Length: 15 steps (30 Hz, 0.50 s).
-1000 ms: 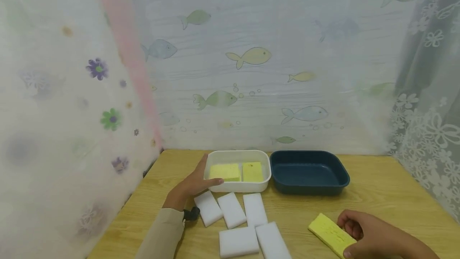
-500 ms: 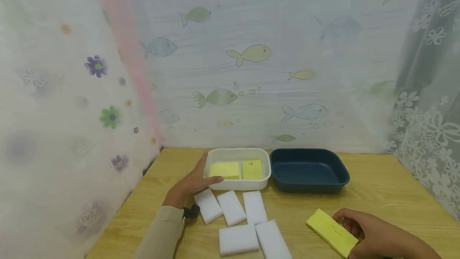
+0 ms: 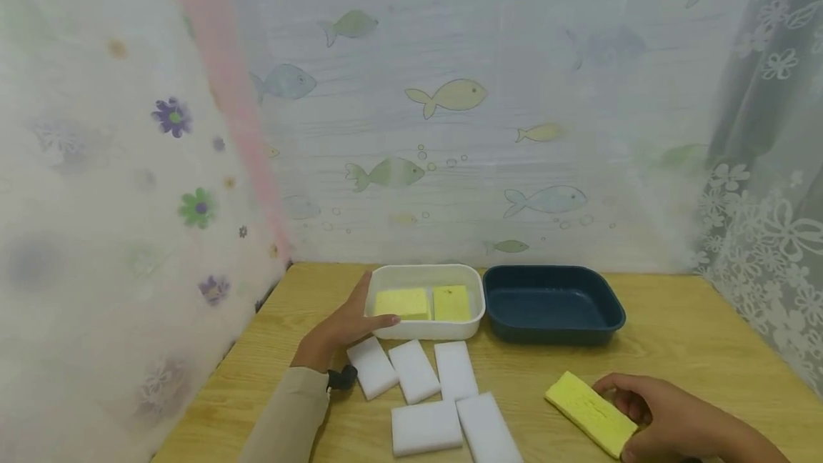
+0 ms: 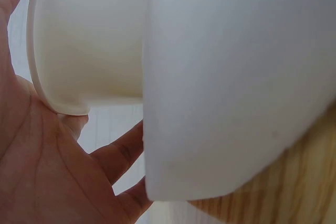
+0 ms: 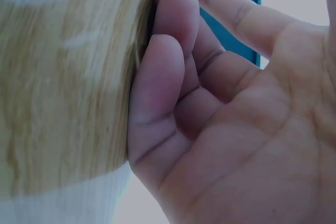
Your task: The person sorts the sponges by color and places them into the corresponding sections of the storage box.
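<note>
At its left end, my left hand [image 3: 343, 321] holds a white plastic container [image 3: 429, 330], thumb over the front rim and fingers along the outer side. Inside it lie two yellow sponges [image 3: 451, 304]. Its pale wall [image 4: 89, 40] shows beside my palm in the left wrist view. My right hand [image 3: 671, 416] pinches another yellow sponge [image 3: 591, 413] by its right edge, low over the table at the front right. Just a sliver of that sponge reaches the top of the right wrist view, where the other fingers curl against the wood.
A dark blue container [image 3: 553, 338] with nothing in it stands right of the white one. Several white sponges [image 3: 427, 429] lie on the wooden table [image 3: 681, 320] in front of the white container. A fish-patterned curtain [image 3: 450, 163] hangs behind the table.
The yellow sponge in my right hand has shifted slightly left and up in view. My left hand stays at the white container.
</note>
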### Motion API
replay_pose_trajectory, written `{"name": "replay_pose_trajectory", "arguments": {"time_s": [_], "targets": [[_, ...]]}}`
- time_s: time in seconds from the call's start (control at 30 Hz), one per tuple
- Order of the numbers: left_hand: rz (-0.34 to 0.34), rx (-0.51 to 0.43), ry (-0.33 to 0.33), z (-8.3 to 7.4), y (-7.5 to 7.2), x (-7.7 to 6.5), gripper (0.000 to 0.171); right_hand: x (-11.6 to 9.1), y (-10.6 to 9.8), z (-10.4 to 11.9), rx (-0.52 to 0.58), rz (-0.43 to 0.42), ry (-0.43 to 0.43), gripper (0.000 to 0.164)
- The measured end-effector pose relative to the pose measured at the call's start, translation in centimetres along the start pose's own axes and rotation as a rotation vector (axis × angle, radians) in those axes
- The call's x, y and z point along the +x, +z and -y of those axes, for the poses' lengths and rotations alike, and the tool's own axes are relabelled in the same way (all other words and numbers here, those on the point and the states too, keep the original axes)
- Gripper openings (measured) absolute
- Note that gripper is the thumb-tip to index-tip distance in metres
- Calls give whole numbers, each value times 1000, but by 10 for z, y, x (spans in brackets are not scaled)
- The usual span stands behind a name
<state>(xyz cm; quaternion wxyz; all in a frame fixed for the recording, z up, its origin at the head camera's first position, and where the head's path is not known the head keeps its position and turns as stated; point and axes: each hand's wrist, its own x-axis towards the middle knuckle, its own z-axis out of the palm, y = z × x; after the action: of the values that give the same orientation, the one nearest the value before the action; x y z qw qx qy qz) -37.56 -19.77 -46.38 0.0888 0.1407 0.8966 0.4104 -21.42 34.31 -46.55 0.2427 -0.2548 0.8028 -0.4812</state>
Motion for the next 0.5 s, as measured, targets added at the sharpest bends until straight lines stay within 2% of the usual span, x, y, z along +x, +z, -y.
{"name": "replay_pose_trajectory", "arguments": {"time_s": [0.2,0.33,0.5], "targets": [[6,13,-19,2,2,-2,129,2,-1,5,-63,-14,12,66],[8,15,-6,2,2,-1,127,4,-3,8,-80,-26,-20,64],[1,22,1,1,1,0,127,17,-2,19,-136,-64,-57,67]]}}
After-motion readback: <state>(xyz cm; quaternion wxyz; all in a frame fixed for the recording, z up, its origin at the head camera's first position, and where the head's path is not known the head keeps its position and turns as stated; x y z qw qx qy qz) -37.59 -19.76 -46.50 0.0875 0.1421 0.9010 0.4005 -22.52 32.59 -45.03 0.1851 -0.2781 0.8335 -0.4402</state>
